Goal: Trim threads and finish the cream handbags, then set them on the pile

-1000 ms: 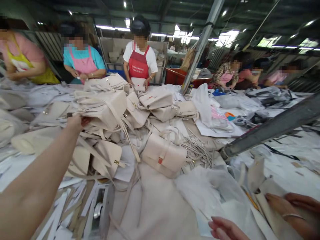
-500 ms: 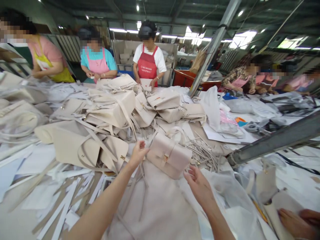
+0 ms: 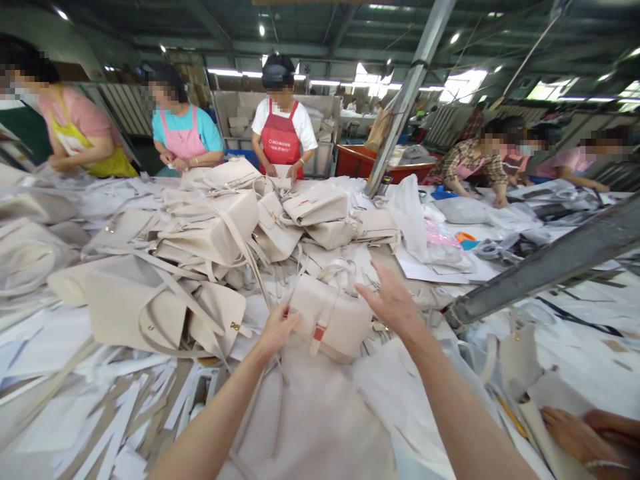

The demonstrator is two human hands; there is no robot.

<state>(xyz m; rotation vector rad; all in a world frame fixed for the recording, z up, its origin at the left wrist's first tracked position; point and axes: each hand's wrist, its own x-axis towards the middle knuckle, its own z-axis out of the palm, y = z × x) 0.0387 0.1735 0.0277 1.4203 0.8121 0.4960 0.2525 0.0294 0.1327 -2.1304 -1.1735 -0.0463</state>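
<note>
A small beige handbag (image 3: pixel 347 323) stands in front of me, its front flap facing me. A strap runs down the middle of the flap, with a reddish-brown patch near its lower end. At the bag's left edge, my left hand (image 3: pixel 280 328) is closed, thumb in front and the other fingers partly hidden behind. My right hand (image 3: pixel 393 301) is open beside the upper right corner, thumb and fingers apart. Whether it touches the bag I cannot tell. Beige cloth or sheet material (image 3: pixel 325 407) lies under and before the bag.
A heap of beige bags (image 3: pixel 230 227) with straps lies beyond. Paper and board strips (image 3: pixel 120 413) cover the left. A grey metal beam (image 3: pixel 540 267) slants across the right. A co-worker's hands (image 3: pixel 575 433) are at the lower right; several people stand across the table.
My right hand has risen from the bag's lower right corner to its upper right. The bag's front has turned slightly, and a reddish patch shows where a gold-coloured clasp was seen.
</note>
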